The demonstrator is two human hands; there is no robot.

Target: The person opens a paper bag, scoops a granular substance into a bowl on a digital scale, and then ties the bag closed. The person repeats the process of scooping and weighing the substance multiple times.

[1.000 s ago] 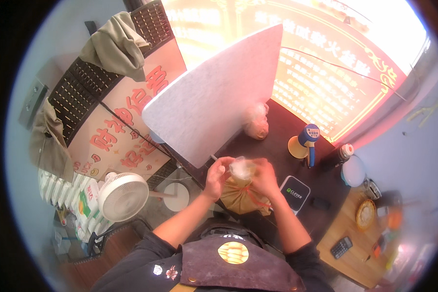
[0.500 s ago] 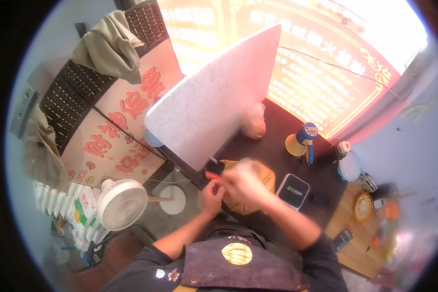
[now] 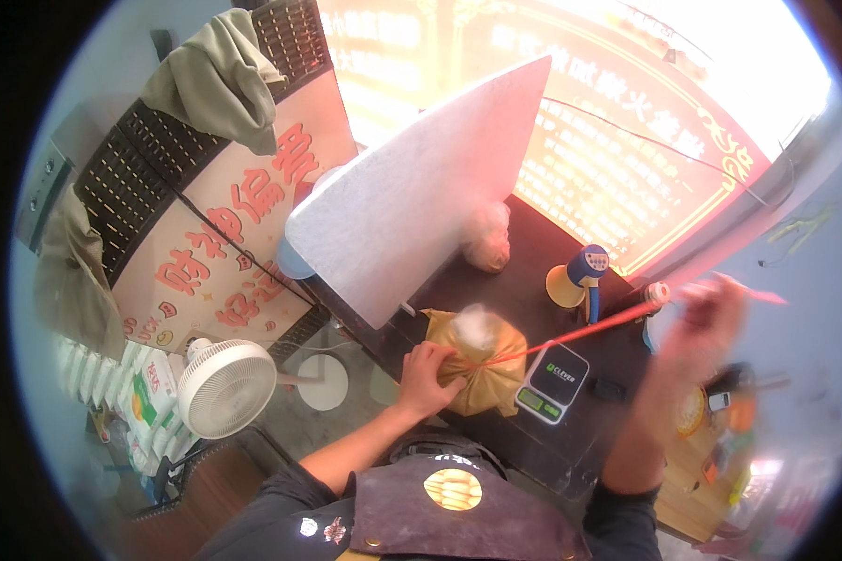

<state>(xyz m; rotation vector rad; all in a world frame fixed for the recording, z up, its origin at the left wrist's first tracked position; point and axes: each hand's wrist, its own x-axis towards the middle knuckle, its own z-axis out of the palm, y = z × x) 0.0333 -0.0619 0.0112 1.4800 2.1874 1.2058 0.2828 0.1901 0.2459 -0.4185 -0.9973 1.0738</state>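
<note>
**Me:** Through the head camera I'm watching a plump, golden-yellow bag [image 3: 496,385] with a gathered neck and a whitish, translucent plastic tuft [image 3: 475,327] on top. It's resting on the dark brown tabletop [image 3: 571,458], close to the edge nearest the person.

**Partner:** How is the grip standing against it?

**Me:** The bare left hand [image 3: 428,381] is curling against the left side of the bag's neck, thumb and fingers touching it. I can't tell whether they're pinching the bag or something at its neck. The right hand [image 3: 706,323] is blurring, well apart from the bag, up past the tabletop's right edge. It's clenching a long, narrow red strip [image 3: 589,327], which is stretching taut from the neck.

**Partner:** What's sitting around it?

**Me:** A white-bodied, black-topped square scale [image 3: 561,383] is lying just right of the bag, and a blue-and-yellow megaphone [image 3: 585,266] is standing nearer the tabletop's far edge.
</note>
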